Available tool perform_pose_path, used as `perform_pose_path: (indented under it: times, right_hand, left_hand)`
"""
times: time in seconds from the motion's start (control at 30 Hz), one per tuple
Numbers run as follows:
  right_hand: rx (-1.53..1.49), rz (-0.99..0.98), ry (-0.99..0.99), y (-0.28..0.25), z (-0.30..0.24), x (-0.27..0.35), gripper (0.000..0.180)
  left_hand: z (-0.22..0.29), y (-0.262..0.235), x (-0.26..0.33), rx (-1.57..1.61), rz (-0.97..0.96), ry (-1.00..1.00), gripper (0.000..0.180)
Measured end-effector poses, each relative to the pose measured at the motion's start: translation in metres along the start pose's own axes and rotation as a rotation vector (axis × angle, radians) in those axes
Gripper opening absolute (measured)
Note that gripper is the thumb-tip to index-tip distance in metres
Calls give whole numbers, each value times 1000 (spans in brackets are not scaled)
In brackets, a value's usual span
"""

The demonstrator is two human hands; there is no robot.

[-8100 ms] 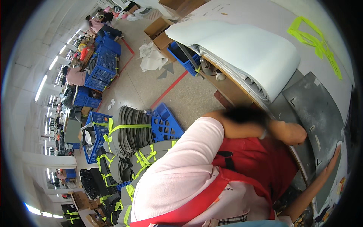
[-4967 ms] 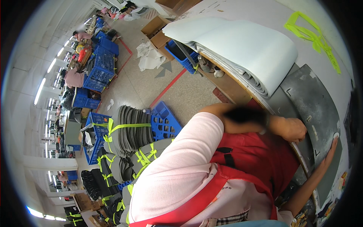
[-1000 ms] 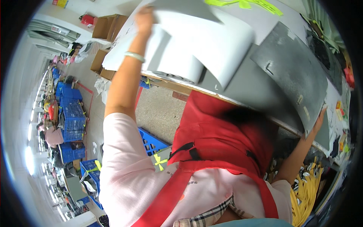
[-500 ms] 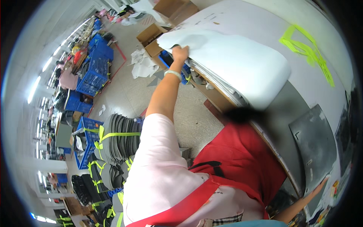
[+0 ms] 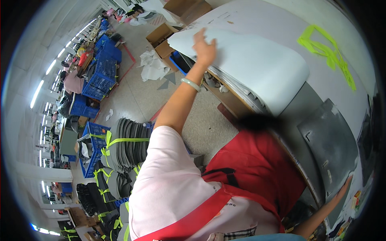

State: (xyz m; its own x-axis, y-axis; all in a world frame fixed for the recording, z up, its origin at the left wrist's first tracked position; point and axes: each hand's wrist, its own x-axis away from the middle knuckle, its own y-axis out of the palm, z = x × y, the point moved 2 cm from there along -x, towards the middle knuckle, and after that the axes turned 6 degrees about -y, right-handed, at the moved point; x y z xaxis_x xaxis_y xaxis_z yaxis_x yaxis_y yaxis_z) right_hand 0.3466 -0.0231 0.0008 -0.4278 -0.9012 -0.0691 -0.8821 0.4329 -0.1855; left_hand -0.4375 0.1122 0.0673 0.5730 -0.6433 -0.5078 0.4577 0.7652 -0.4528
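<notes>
white sheet stack (image 5: 249, 64) is lying on the workbench (image 5: 281, 24), my left hand (image 5: 204, 47) is pressing flat on its near edge, right hand (image 5: 345, 188) is resting open against a dark grey panel (image 5: 327, 148), hands well apart.

**What the person wears**

A pale pink short-sleeved shirt (image 5: 169, 180) covers the shoulder and upper left arm, ending above the elbow. Over it lies a red apron (image 5: 253, 176), its broad red strap (image 5: 197, 219) crossing the shirt diagonally near the lower edge. A dark mark sits on the red cloth near the chest. A strip of checked fabric (image 5: 241, 233) shows at the bottom edge. A pale green bangle (image 5: 190, 84) circles the left wrist just below the left hand (image 5: 204, 48). The right forearm is bare, ending in the right hand (image 5: 345, 188).
</notes>
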Motion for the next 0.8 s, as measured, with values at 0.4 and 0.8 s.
perform_pose_path:
  times: [0.4,0.8]
  right_hand:
    - [291,-142,85,-12,35,-81,54]
    - [323,-4,-87,22,7,-15,40]
  left_hand:
    - [196,57,219,438,-569,792,34]
    - [164,70,245,23,-971,709,17]
